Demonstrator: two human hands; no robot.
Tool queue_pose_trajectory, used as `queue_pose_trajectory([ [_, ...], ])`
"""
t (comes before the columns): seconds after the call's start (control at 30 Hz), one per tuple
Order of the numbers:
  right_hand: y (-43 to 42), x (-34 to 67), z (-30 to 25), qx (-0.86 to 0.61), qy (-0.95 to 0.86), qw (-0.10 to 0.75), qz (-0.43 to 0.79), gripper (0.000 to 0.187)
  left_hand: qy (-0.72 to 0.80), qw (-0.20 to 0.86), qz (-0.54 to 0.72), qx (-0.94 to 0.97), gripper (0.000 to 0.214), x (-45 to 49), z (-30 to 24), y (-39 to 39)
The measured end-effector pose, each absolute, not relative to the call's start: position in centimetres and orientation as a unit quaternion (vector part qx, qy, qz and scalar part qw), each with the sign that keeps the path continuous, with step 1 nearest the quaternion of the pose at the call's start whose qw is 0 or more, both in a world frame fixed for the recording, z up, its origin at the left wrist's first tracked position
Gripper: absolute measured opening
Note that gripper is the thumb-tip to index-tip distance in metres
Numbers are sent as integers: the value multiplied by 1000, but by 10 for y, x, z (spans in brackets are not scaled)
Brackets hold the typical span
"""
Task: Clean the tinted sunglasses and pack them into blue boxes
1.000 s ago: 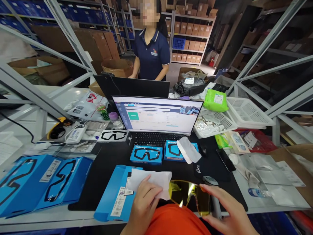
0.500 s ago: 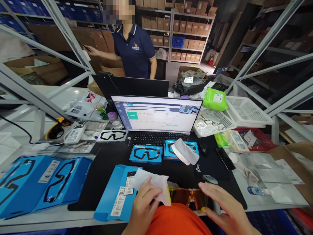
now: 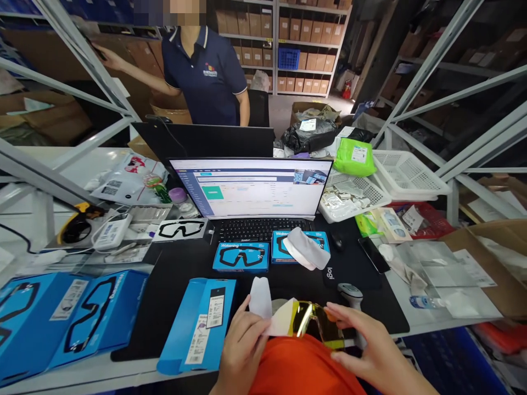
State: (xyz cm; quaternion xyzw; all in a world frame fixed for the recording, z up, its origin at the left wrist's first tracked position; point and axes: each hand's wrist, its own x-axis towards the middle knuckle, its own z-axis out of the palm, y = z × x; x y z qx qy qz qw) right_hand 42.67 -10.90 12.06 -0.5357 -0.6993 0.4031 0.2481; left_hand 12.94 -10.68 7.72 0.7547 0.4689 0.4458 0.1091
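Observation:
A yellow-tinted goggle lens with a notch for the nose is in front of the orange shirt. My right hand grips its right end between fingers and thumb. A white cloth is pinched in my left hand, folded over the left end of the lens, which it hides. Left of that hand lies an opened blue box with a label and a black-and-white tag on it. Behind the hands are two blue goggle boxes; a grey-white pouch rests on the right one.
A barcode scanner lies beyond my right hand. A monitor and keyboard stand behind the boxes. Larger blue boxes are at left; a phone and white baskets at right. Another person stands behind the monitor.
The lens has tilted and now shows brighter yellow. My left hand has shifted the cloth, whose end now sticks up. The view has turned slightly.

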Motion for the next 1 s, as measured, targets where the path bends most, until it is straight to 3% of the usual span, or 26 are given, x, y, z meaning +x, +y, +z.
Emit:
queue_pose_trajectory([
  [0.23,-111,420,120,-562,-672,204,437,75,432,47,406,804,38,137,68,-111],
  [0.53,-99,398,132,-553,-696,144,435,77,379,14,391,838,28,140,66,-116],
  [0.77,-90,406,148,-548,-700,117,442,73,421,1,417,806,20,138,52,-119],
  [1.0,-99,396,149,-524,-753,101,385,71,398,5,418,816,19,139,53,-120],
])
